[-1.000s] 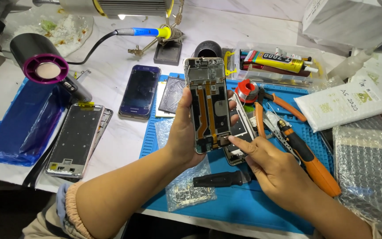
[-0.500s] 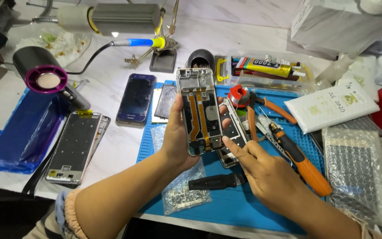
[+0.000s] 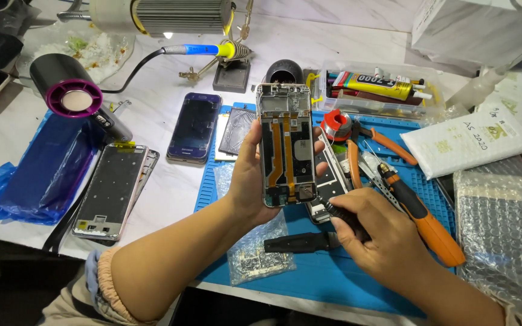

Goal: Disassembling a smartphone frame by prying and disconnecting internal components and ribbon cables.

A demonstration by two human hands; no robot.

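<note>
Sleeve cuff, gathered and pale, sits nearest the camera on the left forearm. Left hand [image 3: 250,181] is wrapped around an opened phone frame [image 3: 286,145], thumb on one long edge, fingers curled behind the other, holding it upright above the blue work mat [image 3: 357,271]. Right hand [image 3: 382,232] is closed in a pinch on a dark slim tool [image 3: 339,212], tip touching the frame's lower right corner.

Change over the last second: the right hand was resting open-fingered beside the frame's lower part; now it grips the tool and bears on the corner. Judged: work on the frame's bottom section has begun.

Frame: silver metal rim, dark inner plate, two orange flex ribbons running lengthwise. Beneath the left wrist, a crinkled clear bag [image 3: 255,256]; just below the right hand, a black matte handle [image 3: 300,242]. Right of that hand, an orange-and-black screwdriver [image 3: 421,214]; beyond it, orange-handled pliers [image 3: 364,145]. Left of the left hand, a glossy dark phone [image 3: 193,127] and a bare chassis [image 3: 113,190]. Farthest: soldering iron [image 3: 203,49] on its stand.
</note>
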